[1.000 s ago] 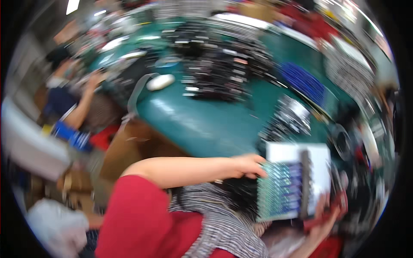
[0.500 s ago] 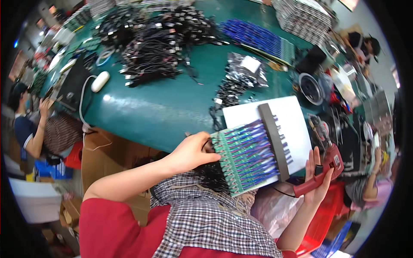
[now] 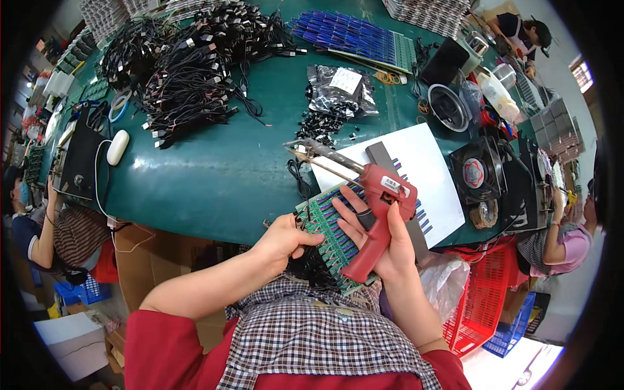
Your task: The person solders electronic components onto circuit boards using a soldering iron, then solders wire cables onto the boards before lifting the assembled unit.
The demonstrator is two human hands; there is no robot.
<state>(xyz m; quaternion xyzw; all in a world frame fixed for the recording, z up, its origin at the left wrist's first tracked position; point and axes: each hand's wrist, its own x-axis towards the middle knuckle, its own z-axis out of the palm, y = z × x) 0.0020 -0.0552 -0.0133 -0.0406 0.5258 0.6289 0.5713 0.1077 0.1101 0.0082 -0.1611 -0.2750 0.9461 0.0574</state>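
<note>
My right hand [image 3: 383, 242] grips a red pistol-shaped soldering gun [image 3: 376, 207], its metal tip pointing up and left over the table. My left hand [image 3: 284, 238] pinches the near left edge of a green panel of circuit boards [image 3: 330, 229] with blue parts. The panel lies tilted over the table's front edge, partly on a white sheet [image 3: 416, 162] crossed by a dark bar [image 3: 381, 156]. The gun hides the panel's middle.
The green table [image 3: 214, 175] carries heaps of black cables [image 3: 188, 71], bagged black parts [image 3: 338, 88], blue board panels [image 3: 354, 36], a small fan [image 3: 473, 174] and a dark box with a white mouse [image 3: 117, 146]. Other people sit at left and right. A red basket [image 3: 481, 299] stands by my right side.
My right hand has brought the red soldering gun up from the lower right onto the board panel. The view has swung down and left over the table; my left hand stays on the panel.
</note>
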